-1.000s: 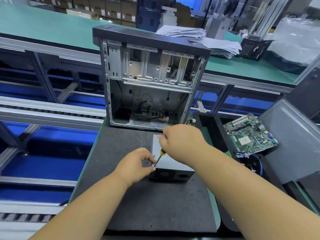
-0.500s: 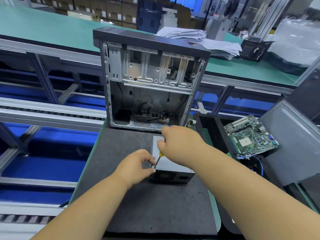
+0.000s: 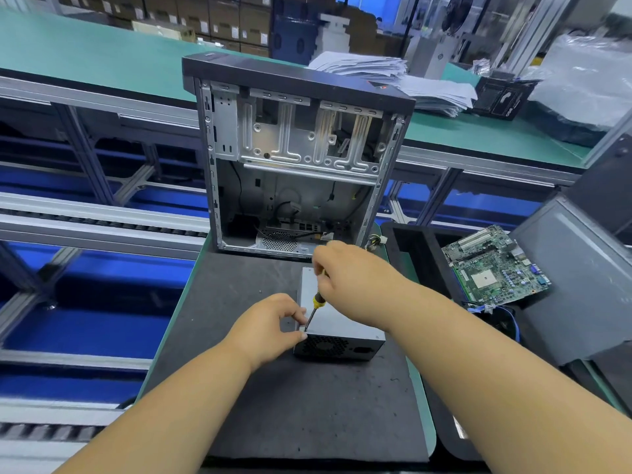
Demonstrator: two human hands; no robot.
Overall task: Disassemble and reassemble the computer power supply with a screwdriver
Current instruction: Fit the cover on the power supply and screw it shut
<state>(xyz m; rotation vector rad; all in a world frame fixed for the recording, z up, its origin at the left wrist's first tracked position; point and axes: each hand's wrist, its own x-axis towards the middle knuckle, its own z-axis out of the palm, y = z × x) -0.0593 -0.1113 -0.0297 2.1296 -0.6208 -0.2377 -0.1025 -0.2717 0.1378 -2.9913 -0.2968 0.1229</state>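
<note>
Left hand: the left hand [image 3: 270, 325] pinches at the near left top corner of the power supply [image 3: 337, 328], fingertips beside the screwdriver tip.
Power supply: lies on the dark mat [image 3: 290, 405], fan grille facing the person, just in front of the open computer case [image 3: 297, 155].
Right hand: the right hand [image 3: 355, 278] grips the handle of the screwdriver [image 3: 314, 307], shaft slanting down to that corner.
Risk: the tip could slip off the screw and jab the left fingertips; a freed screw could roll off the mat.
Change: the grip and the power supply's position are unchanged from a second ago; the right hand sits slightly higher.
Beyond: a motherboard [image 3: 492, 265] lies to the right.
</note>
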